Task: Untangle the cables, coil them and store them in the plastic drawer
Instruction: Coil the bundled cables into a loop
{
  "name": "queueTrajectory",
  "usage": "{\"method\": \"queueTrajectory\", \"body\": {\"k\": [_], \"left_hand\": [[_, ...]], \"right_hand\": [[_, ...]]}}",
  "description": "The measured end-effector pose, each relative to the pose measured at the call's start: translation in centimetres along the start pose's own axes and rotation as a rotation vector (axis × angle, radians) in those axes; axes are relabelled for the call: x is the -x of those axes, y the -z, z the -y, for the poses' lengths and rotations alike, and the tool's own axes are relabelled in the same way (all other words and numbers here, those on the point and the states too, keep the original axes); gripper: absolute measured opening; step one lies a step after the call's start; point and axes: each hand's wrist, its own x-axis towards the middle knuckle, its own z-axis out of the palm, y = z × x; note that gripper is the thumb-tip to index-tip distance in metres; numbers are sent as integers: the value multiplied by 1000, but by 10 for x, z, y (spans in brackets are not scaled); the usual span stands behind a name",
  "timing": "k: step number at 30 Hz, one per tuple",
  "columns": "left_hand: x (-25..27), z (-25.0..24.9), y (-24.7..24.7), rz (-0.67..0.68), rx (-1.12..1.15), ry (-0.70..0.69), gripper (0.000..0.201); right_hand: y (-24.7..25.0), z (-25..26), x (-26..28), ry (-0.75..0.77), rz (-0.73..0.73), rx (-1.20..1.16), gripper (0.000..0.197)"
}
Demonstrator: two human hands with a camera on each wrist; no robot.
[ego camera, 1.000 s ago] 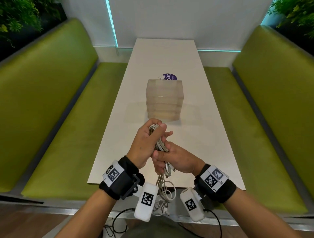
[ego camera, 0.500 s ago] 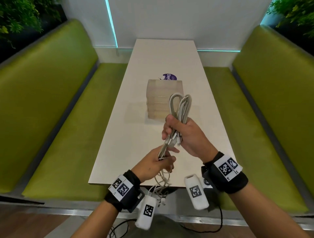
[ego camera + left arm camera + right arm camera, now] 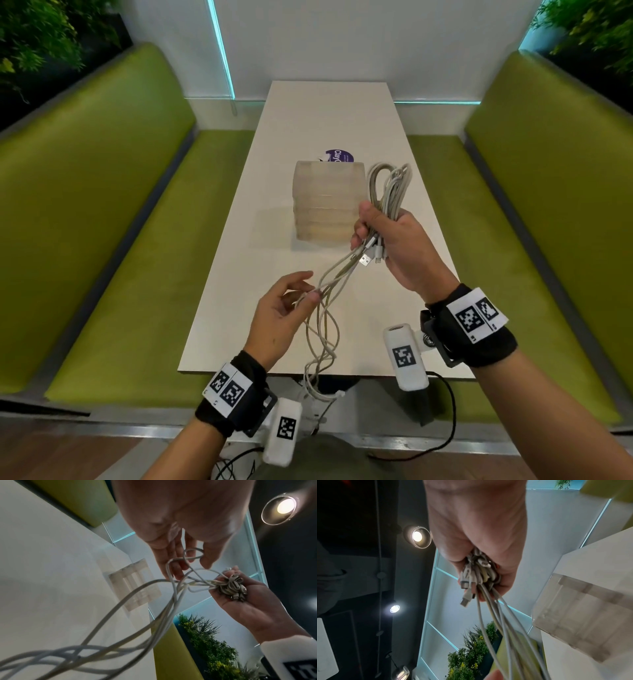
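A bundle of white and grey cables (image 3: 388, 186) is gripped in the fist of my right hand (image 3: 385, 233), above the table and just right of the translucent plastic drawer unit (image 3: 325, 202). Loops stick up out of the fist, and several USB plugs (image 3: 467, 588) poke out below it. Loose strands (image 3: 323, 329) run down to my left hand (image 3: 291, 301) and hang past the table's near edge. The left hand's fingers are spread and nearly straight, with one strand looped by the thumb (image 3: 205, 561). All drawers look closed.
The white table (image 3: 239, 274) runs away from me between two green benches (image 3: 102, 240). A purple round label (image 3: 340, 156) lies behind the drawer unit. Plants stand in both far corners. Black sensor leads hang below the table edge.
My right hand has carried the bundle up and to the right, beside the drawer unit. My left hand has slid down the strands and spread its fingers.
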Motion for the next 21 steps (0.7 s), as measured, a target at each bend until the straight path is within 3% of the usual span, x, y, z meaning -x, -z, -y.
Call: {"method": "queueTrajectory", "body": {"k": [5, 8, 12, 15, 19, 21], "left_hand": [[-6, 1, 11, -132, -108, 25, 25], [-12, 7, 18, -134, -186, 138, 44], [-12, 15, 15, 141, -420, 343, 48], [-12, 18, 10, 268, -562, 309, 51], [-13, 16, 2, 307, -491, 270, 49], [-11, 14, 0, 265, -210, 336, 45]], "right_hand": [[6, -3, -3, -7, -95, 84, 27], [10, -3, -4, -12, -137, 113, 27], [8, -1, -5, 3, -135, 58, 26], [1, 2, -5, 19, -108, 5, 26], [-3, 8, -5, 59, -97, -11, 27], [2, 12, -6, 85, -108, 2, 28]]}}
